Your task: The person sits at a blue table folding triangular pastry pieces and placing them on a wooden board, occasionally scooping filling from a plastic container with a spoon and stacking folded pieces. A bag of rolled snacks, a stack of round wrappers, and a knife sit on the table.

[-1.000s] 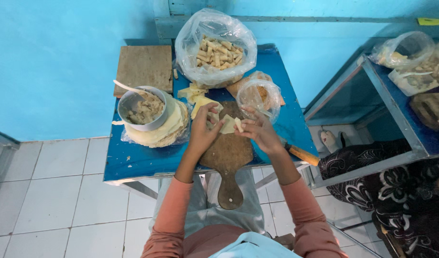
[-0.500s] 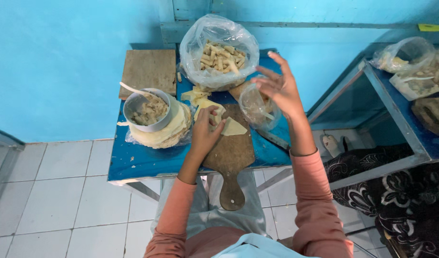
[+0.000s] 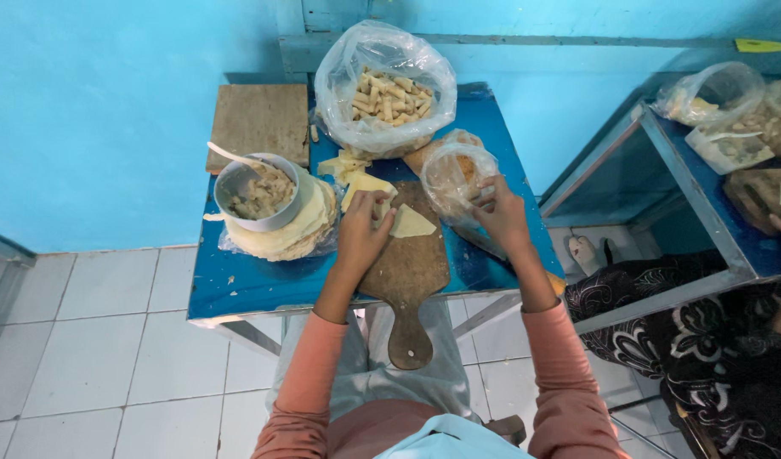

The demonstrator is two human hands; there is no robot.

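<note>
My left hand (image 3: pixel 362 234) presses a pale yellow wrapper sheet (image 3: pixel 407 223) onto a dark wooden paddle board (image 3: pixel 405 272) on the small blue table (image 3: pixel 237 285). The fingers curl over a fold of the sheet. My right hand (image 3: pixel 501 212) rests at the edge of a small clear plastic bag (image 3: pixel 457 170) with brownish filling, fingertips touching the plastic. Whether it grips the bag is unclear.
A metal bowl of filling with a spoon (image 3: pixel 258 191) sits on a stack of wrappers (image 3: pixel 301 234). A large clear bag of finished rolls (image 3: pixel 389 89) stands at the back, beside a square wooden board (image 3: pixel 258 123). Another person in dark patterned cloth (image 3: pixel 705 357) sits at a second table (image 3: pixel 713 229) to the right.
My right hand came down from above the small bag to its right edge. My left hand stayed on the wrapper on the board.
</note>
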